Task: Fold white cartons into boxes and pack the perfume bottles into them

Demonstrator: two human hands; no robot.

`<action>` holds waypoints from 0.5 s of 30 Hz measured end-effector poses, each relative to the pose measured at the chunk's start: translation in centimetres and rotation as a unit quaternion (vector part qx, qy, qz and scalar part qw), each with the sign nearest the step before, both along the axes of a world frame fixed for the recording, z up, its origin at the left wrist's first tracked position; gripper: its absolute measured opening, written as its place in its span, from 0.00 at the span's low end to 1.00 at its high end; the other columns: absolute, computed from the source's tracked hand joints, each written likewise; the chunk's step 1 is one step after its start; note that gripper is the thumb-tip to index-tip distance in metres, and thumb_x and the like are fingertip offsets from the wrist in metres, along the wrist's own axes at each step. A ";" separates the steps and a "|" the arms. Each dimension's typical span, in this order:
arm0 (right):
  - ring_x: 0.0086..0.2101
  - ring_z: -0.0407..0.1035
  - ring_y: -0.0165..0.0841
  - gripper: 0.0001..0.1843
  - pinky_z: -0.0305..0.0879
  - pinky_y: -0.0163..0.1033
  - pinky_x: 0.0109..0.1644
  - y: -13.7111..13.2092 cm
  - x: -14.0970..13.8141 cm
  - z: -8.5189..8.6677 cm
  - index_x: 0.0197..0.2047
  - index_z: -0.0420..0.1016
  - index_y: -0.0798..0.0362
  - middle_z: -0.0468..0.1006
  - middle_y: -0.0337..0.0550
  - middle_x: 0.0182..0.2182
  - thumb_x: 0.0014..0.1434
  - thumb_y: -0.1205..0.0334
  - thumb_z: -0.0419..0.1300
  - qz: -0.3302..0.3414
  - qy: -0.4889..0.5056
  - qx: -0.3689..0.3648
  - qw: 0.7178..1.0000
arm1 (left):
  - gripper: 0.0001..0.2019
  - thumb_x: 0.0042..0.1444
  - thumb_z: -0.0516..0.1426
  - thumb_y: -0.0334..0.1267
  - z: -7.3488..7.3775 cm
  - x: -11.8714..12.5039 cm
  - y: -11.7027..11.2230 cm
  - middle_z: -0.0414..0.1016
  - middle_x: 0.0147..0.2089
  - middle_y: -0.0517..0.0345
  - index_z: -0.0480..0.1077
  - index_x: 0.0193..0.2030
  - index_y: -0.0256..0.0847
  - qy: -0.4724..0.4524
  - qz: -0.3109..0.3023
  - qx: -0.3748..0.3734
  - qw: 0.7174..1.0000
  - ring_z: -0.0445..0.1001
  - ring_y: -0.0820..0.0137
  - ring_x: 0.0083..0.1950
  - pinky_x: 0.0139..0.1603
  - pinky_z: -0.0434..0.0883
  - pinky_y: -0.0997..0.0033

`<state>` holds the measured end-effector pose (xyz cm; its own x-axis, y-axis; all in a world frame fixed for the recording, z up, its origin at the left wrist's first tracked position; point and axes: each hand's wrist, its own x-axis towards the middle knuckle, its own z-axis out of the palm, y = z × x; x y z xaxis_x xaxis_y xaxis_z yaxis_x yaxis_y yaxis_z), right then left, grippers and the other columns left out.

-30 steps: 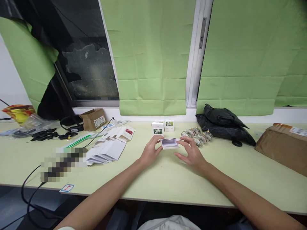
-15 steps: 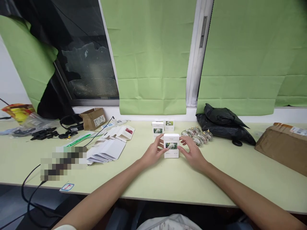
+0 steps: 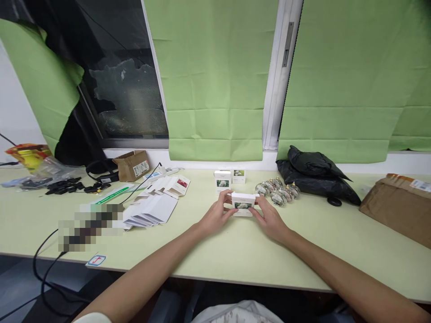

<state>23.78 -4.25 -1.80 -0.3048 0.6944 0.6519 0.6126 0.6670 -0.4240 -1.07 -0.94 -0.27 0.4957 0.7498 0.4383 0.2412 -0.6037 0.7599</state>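
A small white carton (image 3: 244,200) with a picture of white flowers is tilted back between my hands, above the pale table. My left hand (image 3: 217,214) grips its left side, the thumb on the front and the fingers curled behind. From the other side my right hand (image 3: 271,217) holds it the same way, its fingers partly hidden by the carton. Just behind stand two similar cartons, a nearer one (image 3: 222,181) and a farther one (image 3: 239,176). Several clear round bottles with gold tops (image 3: 278,197) lie to the right of them.
Flattened white cartons (image 3: 153,210) are stacked on the left, near a green-and-white strip (image 3: 116,194) and a black cable. A small brown box (image 3: 132,165) sits at the back left. Black plastic bags (image 3: 313,172) and a large brown box (image 3: 399,208) occupy the right.
The carton has gone from upright to tilted, its top leaning away so its front looks shorter. Both hands have closed in on its sides.
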 end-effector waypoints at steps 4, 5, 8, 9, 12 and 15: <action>0.45 0.72 0.42 0.08 0.72 0.47 0.50 -0.2 -0.1 -0.1 0.53 0.65 0.47 0.72 0.48 0.46 0.75 0.57 0.50 -0.006 -0.024 -0.015 1.000 | 0.31 0.67 0.59 0.46 0.5 0.2 -0.5 0.68 0.64 0.47 0.52 0.72 0.52 -0.004 0.011 0.026 1.000 0.73 0.61 0.60 0.52 0.81 0.60; 0.45 0.72 0.42 0.07 0.72 0.47 0.50 -0.3 -0.1 -0.1 0.53 0.65 0.47 0.72 0.48 0.46 0.75 0.57 0.50 -0.006 -0.030 -0.015 0.999 | 0.31 0.67 0.59 0.46 0.5 0.2 -0.5 0.67 0.65 0.47 0.52 0.72 0.53 0.000 0.014 0.031 0.999 0.73 0.61 0.60 0.52 0.81 0.60; 0.48 0.73 0.43 0.09 0.73 0.47 0.50 -0.4 -0.2 0.1 0.55 0.66 0.46 0.73 0.50 0.49 0.75 0.60 0.51 -0.001 -0.045 0.013 0.999 | 0.25 0.68 0.58 0.44 0.5 0.1 -0.4 0.66 0.65 0.48 0.58 0.69 0.52 -0.002 0.014 0.071 0.997 0.73 0.62 0.59 0.53 0.80 0.59; 0.49 0.73 0.43 0.10 0.73 0.47 0.51 -0.4 -0.2 0.2 0.56 0.66 0.46 0.72 0.51 0.51 0.75 0.61 0.50 0.005 -0.050 0.028 0.998 | 0.23 0.68 0.58 0.43 0.4 0.0 -0.3 0.67 0.63 0.49 0.60 0.67 0.51 -0.004 0.011 0.091 0.996 0.73 0.62 0.59 0.54 0.80 0.59; 0.52 0.73 0.43 0.13 0.73 0.46 0.51 -0.4 -0.1 0.4 0.57 0.67 0.45 0.70 0.53 0.59 0.74 0.67 0.50 0.024 -0.067 0.076 0.995 | 0.18 0.67 0.59 0.40 0.2 -0.2 0.0 0.67 0.59 0.50 0.61 0.61 0.49 -0.011 0.004 0.145 0.989 0.73 0.63 0.58 0.55 0.78 0.57; 0.51 0.73 0.41 0.15 0.73 0.45 0.48 -0.4 0.0 0.4 0.55 0.69 0.45 0.69 0.52 0.62 0.72 0.71 0.49 0.022 -0.078 0.114 0.990 | 0.15 0.66 0.59 0.36 0.0 -0.4 0.4 0.67 0.57 0.50 0.59 0.55 0.48 -0.011 -0.011 0.194 0.981 0.72 0.63 0.58 0.54 0.77 0.57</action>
<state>23.81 -4.60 -1.35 -0.4410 0.5183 0.7327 0.6262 0.7625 -0.1625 -1.48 -0.53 -0.25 0.4980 0.5134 0.6988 0.2106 -0.8534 0.4769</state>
